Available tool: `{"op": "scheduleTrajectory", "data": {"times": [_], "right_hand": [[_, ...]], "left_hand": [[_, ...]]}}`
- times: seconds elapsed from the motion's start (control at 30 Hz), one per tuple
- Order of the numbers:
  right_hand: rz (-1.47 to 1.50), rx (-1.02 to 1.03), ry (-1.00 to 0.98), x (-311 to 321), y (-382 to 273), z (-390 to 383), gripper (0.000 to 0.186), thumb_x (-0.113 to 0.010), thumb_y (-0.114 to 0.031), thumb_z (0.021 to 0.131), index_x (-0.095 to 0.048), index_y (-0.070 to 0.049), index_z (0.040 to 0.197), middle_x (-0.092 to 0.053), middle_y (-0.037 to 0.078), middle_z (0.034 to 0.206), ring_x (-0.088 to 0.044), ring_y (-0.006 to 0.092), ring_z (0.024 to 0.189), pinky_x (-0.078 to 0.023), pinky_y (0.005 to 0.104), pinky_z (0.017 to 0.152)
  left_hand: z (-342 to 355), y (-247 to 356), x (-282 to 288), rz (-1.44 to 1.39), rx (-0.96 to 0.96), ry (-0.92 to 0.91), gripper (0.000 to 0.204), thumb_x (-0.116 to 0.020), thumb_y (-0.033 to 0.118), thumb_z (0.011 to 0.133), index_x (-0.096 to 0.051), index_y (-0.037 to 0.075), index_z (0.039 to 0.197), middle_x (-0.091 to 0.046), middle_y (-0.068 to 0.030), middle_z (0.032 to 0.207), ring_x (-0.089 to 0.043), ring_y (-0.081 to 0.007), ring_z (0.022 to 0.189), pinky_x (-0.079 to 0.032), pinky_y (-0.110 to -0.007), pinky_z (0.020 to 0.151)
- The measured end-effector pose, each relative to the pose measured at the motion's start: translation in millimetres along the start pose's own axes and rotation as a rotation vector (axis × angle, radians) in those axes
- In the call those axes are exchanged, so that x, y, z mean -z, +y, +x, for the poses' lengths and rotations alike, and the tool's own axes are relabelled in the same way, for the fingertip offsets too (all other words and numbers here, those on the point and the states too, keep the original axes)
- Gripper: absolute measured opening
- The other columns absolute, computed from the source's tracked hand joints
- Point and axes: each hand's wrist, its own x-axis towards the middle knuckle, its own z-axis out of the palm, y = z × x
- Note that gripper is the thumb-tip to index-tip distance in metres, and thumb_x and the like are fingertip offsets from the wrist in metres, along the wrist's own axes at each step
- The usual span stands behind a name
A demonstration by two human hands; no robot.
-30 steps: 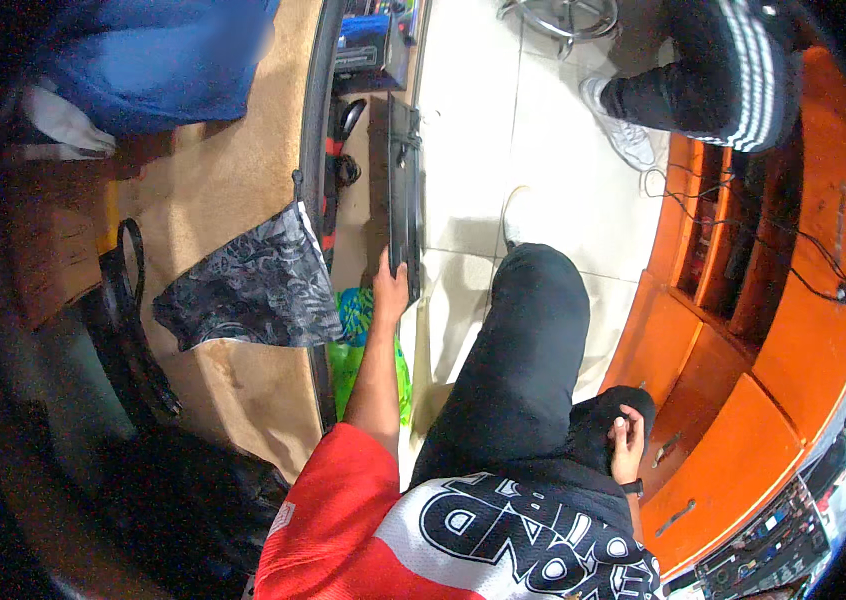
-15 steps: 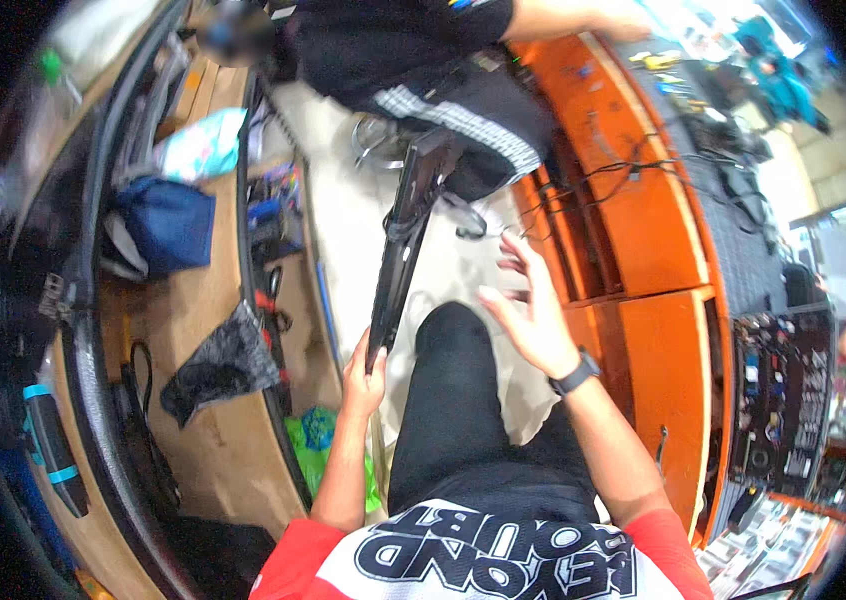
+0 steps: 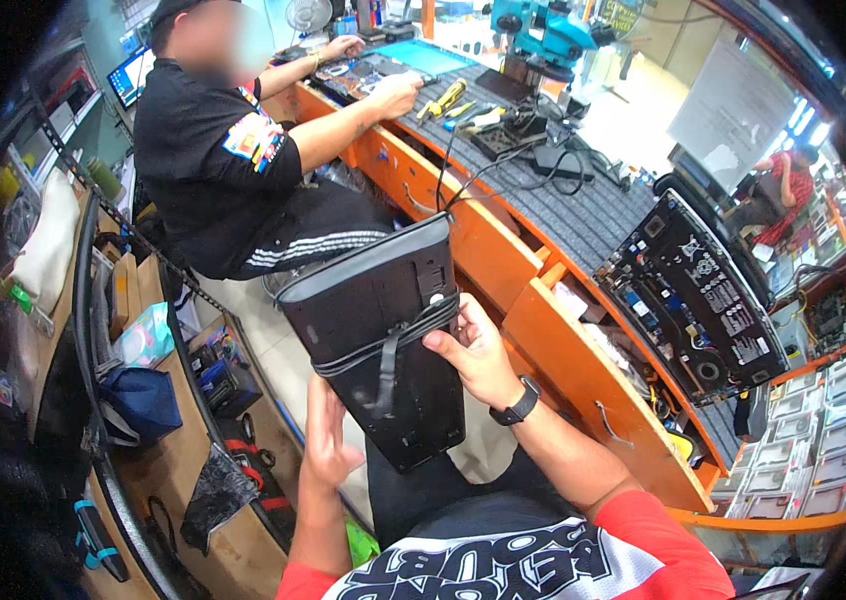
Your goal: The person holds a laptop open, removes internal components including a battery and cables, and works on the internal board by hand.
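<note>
In front of me is a black keyboard [image 3: 383, 385], its underside toward me and tilted over my lap. A dark cable [image 3: 383, 345] is wound several times around its middle. My right hand [image 3: 478, 355], with a dark watch on the wrist, grips the keyboard's right edge at the cable, thumb on top. Beside the lower left edge, my left hand [image 3: 328, 440] is stretched out with the thumb apart; its fingertips are partly hidden behind the keyboard.
A co-worker [image 3: 213, 150] sits ahead at the workbench [image 3: 583, 205], both hands over parts. An opened laptop [image 3: 708, 300] stands at the bench's right end. Orange drawers [image 3: 593, 390] jut out on my right. Shelves [image 3: 168, 480] with bags and tools line my left.
The keyboard was edge-on in my left hand; now its broad underside faces me. My right hand, open and apart before, has taken hold of it. My left hand has loosened. The view has tilted up.
</note>
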Motion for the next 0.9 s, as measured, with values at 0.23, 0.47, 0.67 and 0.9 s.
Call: {"op": "scheduleTrajectory", "data": {"times": [0.23,0.47,0.67,0.9], "right_hand": [[-0.438,0.152,0.333,-4.8,-35.2,5.4,0.084,-0.085,-0.021,0.082,-0.038,-0.001,0.149,-0.056,0.013,0.129,-0.055,0.0237,0.117,-0.044,0.0385,0.102],[-1.426,0.781,0.144,43.6,-98.0,0.4,0.047,-0.084,-0.012,0.072,-0.071,-0.015,0.117,-0.060,0.004,0.114,-0.056,0.0269,0.109,-0.050,0.0396,0.087],[-1.546,0.816,0.190,57.7,-122.6,-41.4,0.028,-0.076,-0.010,0.074,-0.067,-0.007,0.101,-0.060,0.005,0.102,-0.059,0.0272,0.097,-0.051,0.0397,0.081],[-1.442,0.641,-0.076,48.0,-143.3,-82.7,0.019,-0.073,-0.014,0.085,-0.067,-0.008,0.101,-0.059,0.007,0.098,-0.059,0.0266,0.094,-0.051,0.0388,0.080]], "left_hand": [[93.0,13.5,-41.3,0.109,-0.040,0.243,0.053,-0.059,0.026,0.103,-0.042,-0.003,0.144,-0.057,-0.0104,0.134,-0.054,-0.0177,0.120,-0.040,-0.033,0.106],[114.6,9.3,-80.4,0.197,0.025,0.080,0.048,-0.053,0.021,0.106,-0.041,0.000,0.147,-0.055,-0.0096,0.136,-0.053,-0.0170,0.121,-0.041,-0.033,0.106],[113.8,-8.4,-102.7,0.150,-0.034,-0.116,0.047,-0.053,0.020,0.105,-0.042,-0.003,0.145,-0.056,-0.0100,0.133,-0.054,-0.0174,0.119,-0.041,-0.031,0.105],[76.4,13.3,-104.5,0.059,0.042,-0.205,0.045,-0.059,0.017,0.103,-0.045,-0.005,0.140,-0.058,-0.0109,0.131,-0.057,-0.0167,0.115,-0.045,-0.031,0.102]]}}
